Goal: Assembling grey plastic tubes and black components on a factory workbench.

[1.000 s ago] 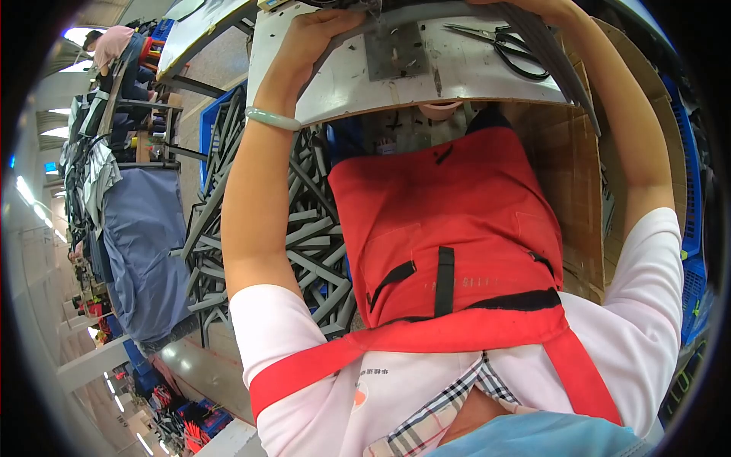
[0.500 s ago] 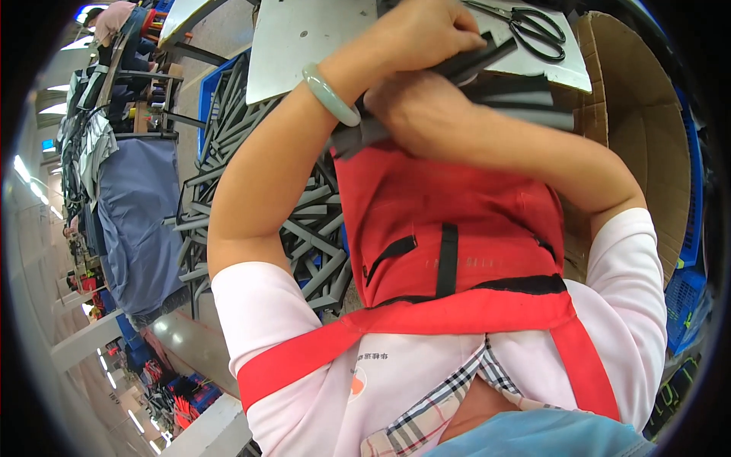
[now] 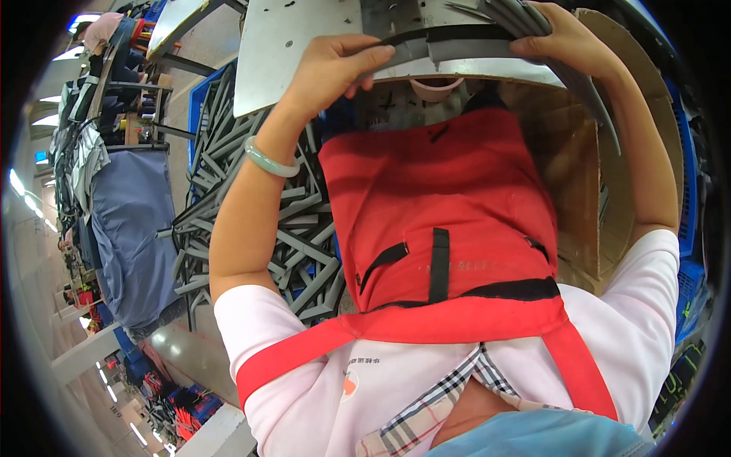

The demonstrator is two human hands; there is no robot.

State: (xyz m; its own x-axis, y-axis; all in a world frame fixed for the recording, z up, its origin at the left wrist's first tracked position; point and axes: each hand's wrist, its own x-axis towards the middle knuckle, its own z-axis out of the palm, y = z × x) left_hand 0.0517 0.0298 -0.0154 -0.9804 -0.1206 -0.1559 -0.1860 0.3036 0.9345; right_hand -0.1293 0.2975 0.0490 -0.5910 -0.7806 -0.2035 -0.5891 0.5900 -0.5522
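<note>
Over the near edge of the white table, both of my hands hold long grey strips with black edging. My left hand pinches the left end of one strip between thumb and fingers. That strip bows across to my right hand, which is closed round a bundle of similar grey strips. Several ends of the bundle fan out above that hand, and others hang down past its wrist. A red apron covers my lap below.
Left of my lap, many folded grey strips heap in and around a blue crate. An open cardboard box stands at the right. Under the table edge shows a pale bowl. Blue-grey cloth hangs farther left.
My crossed forearms have parted: the left hand moved left and down, the right hand moved far right. The strips lifted off my lap, and one now stretches between the hands.
</note>
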